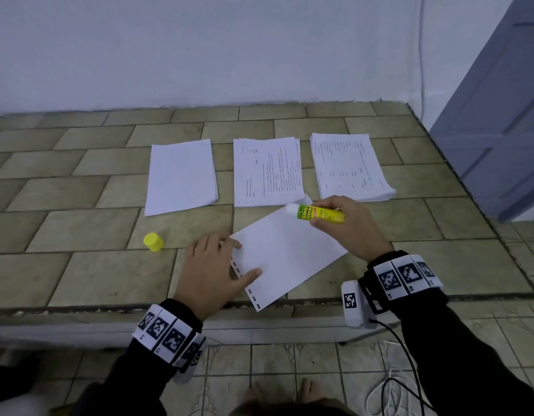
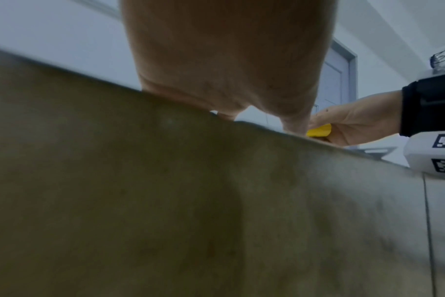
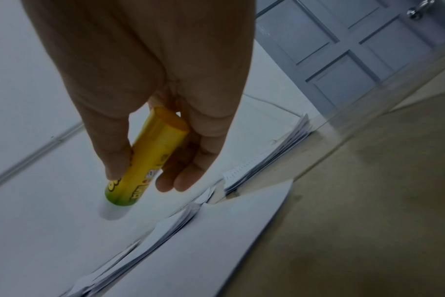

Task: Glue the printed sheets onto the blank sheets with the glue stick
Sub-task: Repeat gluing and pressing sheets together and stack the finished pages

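Three paper stacks beyond tilted white sheet (image 1: 285, 253) on tiled bench (image 1: 79, 229). Left hand (image 1: 213, 273) flat, pressing sheet's edge; right hand (image 1: 345, 223) gripping uncapped yellow-green glue stick (image 1: 318, 213), tip at sheet's far corner.

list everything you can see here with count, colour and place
blank stack: one, white, far left on the tiled ledge
printed stacks: two, white with black text, middle and far right
loose sheet: one, white, plain side up, angled at the near edge, dark marks along its left edge
glue stick: one, yellow-green, uncapped, white tip at the sheet's far corner
cap: one, yellow, on the ledge left of the sheet
ledge: one, olive-brown tiles
door: one, grey-blue, right
cables: white and black, on the floor, lower right
left hand: flat, presses the sheet's left edge
right hand: holds the glue stick
wrist bands: two, black-and-white markers
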The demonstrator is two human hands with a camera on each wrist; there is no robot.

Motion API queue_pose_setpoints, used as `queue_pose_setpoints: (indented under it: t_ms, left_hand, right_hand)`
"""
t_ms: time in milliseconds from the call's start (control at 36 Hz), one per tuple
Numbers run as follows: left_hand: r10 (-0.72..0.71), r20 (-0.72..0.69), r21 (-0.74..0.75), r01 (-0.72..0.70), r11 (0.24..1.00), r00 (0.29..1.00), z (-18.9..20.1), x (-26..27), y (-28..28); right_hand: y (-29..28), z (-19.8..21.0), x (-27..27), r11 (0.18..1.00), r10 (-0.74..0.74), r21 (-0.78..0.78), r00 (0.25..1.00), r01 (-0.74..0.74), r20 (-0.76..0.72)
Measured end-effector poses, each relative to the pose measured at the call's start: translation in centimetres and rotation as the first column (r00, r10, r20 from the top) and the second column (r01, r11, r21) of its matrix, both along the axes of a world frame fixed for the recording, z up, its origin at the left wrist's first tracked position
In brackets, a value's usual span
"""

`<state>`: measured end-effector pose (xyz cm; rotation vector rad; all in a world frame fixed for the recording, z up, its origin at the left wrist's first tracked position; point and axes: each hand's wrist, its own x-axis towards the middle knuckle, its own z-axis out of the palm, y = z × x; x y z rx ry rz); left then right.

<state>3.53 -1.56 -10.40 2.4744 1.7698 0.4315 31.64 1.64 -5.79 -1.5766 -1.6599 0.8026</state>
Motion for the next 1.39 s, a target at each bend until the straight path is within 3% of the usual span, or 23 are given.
queue_pose_setpoints:
  t_ms: [306, 444, 694, 917, 1139, 1389]
  left_hand:
    - [-0.211, 0.011, -0.133, 0.21, 0.969, 0.977, -1.0, -0.4, 1.4]
    - [-0.235, 0.068, -0.094, 0.241, 0.966, 0.97, -2.0, -0.6, 1.6]
    - [-0.211, 0.099, -0.087, 0.22, 0.972, 0.972, -2.4, -0.5, 1.5]
    - [-0.193, 0.126, -0.095, 0.206, 0.974, 0.973, -2.2, -0.4, 1.4]
    - [-0.187, 0.102, -0.097, 0.197, 0.976, 0.977, -2.3, -0.4, 1.5]
    - [-0.199, 0.104, -0.071, 0.207, 0.976, 0.974, -2.5, -0.5, 1.5]
  right_hand:
    - [1.3, 1.5, -2.3, 1.0, 0.012, 0.019, 0.999, -0.011, -0.045]
    - [2.2, 2.5, -4.4, 0.999, 0.04, 0.001, 0.996, -0.04, -0.079]
    - [3.4, 1.9, -9.1, 0.971, 0.239, -0.065, 0.946, -0.23, 0.22]
    - [3.9, 1.5, -10.9, 0.961, 0.272, -0.04, 0.91, -0.273, 0.312]
    - [3.5, 1.6, -9.4, 0.967, 0.244, -0.031, 0.89, -0.252, 0.386]
    - [1.6, 1.4, -3.5, 0.998, 0.07, -0.016, 0.962, -0.068, 0.265]
